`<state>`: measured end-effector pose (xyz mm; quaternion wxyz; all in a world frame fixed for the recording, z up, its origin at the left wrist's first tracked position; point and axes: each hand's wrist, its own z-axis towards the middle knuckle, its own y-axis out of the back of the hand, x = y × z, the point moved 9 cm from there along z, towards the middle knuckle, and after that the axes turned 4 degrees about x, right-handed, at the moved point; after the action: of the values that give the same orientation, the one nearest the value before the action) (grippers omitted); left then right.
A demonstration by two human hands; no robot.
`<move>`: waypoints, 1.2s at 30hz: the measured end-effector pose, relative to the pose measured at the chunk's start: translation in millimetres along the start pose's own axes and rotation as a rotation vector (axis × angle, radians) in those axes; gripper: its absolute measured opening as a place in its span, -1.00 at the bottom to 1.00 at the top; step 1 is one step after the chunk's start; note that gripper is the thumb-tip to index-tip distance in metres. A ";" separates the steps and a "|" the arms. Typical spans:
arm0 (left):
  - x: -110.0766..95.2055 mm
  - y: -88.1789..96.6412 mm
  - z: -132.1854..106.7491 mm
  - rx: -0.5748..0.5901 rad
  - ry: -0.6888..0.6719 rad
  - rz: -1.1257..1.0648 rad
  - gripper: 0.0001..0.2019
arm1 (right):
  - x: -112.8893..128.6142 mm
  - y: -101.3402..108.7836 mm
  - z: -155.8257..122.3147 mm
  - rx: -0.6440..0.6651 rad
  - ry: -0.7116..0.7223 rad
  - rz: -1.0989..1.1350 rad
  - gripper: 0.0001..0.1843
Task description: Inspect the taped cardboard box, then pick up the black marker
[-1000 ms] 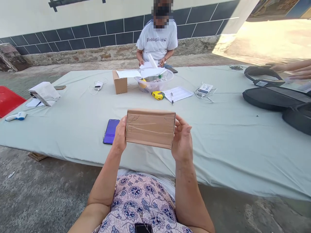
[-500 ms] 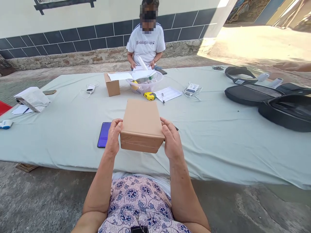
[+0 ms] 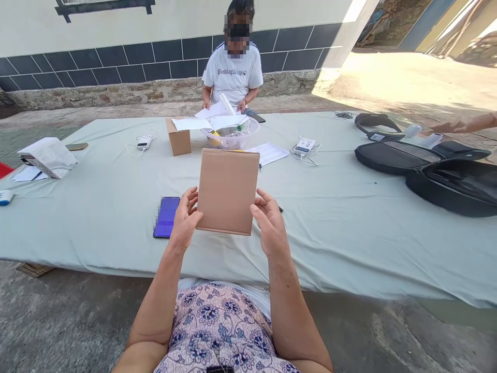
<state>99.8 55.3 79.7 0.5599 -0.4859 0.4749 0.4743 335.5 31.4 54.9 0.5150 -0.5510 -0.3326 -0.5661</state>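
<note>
A plain brown cardboard box (image 3: 228, 191) is held up between my hands above the near part of the table, one broad face turned toward me. My left hand (image 3: 185, 220) grips its left side, thumb on the lower left corner and fingers behind the edge. On the right side, my right hand (image 3: 271, 223) has its thumb at the edge and its fingers partly behind the box. A phone with a blue screen (image 3: 166, 217) lies beside my left hand. Behind my right hand, a small dark object is mostly hidden.
Across the cloth-covered table (image 3: 97, 207) sits a person (image 3: 233, 72) holding papers. A plastic basin (image 3: 243, 139), an upright cardboard box (image 3: 179, 141), a power bank (image 3: 144, 142) and a printed sheet (image 3: 272, 153) lie beyond. At right are an open black case (image 3: 458, 186) and another person's hand (image 3: 452, 127).
The box has tipped so its top face now turns toward me and its front side no longer shows. It hides the yellow tape measure more. Another person's hand reaches further in at right.
</note>
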 end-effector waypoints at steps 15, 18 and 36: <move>-3.1 0.5 1.8 0.013 -0.092 -0.047 -0.53 | 10.6 1.6 -2.4 0.029 0.027 0.086 -0.32; -7.8 4.0 -0.1 -0.009 -0.111 -0.055 -0.47 | 14.5 2.7 -3.9 0.018 0.026 0.156 -0.29; -23.3 14.1 -3.5 -0.092 -0.311 -0.151 -0.38 | 54.1 0.3 -17.3 0.015 0.285 0.086 -0.16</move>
<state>83.3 51.3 101.2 0.6375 -0.4661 0.3226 0.5217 338.3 3.2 104.1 0.5850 -0.4748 -0.2363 -0.6136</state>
